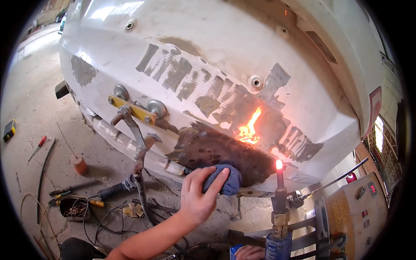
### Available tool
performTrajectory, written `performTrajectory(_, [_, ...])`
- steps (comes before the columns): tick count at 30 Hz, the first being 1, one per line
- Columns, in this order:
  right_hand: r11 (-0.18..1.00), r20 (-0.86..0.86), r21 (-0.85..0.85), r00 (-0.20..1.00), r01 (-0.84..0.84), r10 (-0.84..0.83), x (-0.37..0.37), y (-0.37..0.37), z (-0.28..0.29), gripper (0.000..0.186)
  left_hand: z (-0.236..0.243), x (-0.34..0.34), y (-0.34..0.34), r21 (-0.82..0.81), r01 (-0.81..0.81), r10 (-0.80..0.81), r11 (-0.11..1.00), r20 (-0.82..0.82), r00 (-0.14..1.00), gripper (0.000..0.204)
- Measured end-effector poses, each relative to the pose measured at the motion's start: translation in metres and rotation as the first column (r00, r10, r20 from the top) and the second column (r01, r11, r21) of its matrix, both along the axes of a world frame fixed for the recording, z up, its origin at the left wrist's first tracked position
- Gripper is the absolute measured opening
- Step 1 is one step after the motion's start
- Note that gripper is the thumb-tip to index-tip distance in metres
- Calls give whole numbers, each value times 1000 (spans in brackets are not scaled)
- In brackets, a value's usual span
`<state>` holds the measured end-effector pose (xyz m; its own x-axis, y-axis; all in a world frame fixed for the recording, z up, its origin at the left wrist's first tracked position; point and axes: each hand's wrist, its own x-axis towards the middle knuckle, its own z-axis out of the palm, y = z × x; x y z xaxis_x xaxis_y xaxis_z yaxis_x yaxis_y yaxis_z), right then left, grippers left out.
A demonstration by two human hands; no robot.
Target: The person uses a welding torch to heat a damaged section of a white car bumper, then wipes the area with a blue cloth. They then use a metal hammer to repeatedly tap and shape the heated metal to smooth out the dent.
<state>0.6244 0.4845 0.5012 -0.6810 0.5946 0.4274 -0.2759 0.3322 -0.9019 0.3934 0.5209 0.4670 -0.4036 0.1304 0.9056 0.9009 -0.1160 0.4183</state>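
Note:
My left hand [200, 195] grips a blue cloth [227, 180] against a darkened, bare patch on the lower part of a white car panel [108, 34]. At the bottom right, my right hand [250, 252] is partly hidden, its fingers curled at the blue handle of a torch-like tool [278, 245]. The tool stands upright with a glowing red tip [279, 165]. A bright orange flame [250, 128] burns on the scraped panel above the cloth. A clamp puller with a yellow bar [134, 110] is fixed to the panel left of the flame.
On the concrete floor [34, 95] lie a screwdriver [40, 145], a yellow-black tool [9, 130], an angle grinder [112, 190], a rusty can [79, 166], a box of small parts [73, 210] and cables. A machine with a control panel [349, 216] stands at right.

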Motion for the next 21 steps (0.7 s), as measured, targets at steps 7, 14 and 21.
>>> performTrajectory(7, [1000,-6,21,1000,9,-9,1,2,3,28,29,-27,-9,193,-161,123,968,195,973,50])
performTrajectory(14, [998,-2,54,999,32,-32,0,-5,1,29,4,-7,-8,-30,30,-29,999,36,999,53])
performTrajectory(21, [996,-16,75,999,52,-51,-1,-5,1,29,26,-25,1,244,-189,183,951,49,982,53])
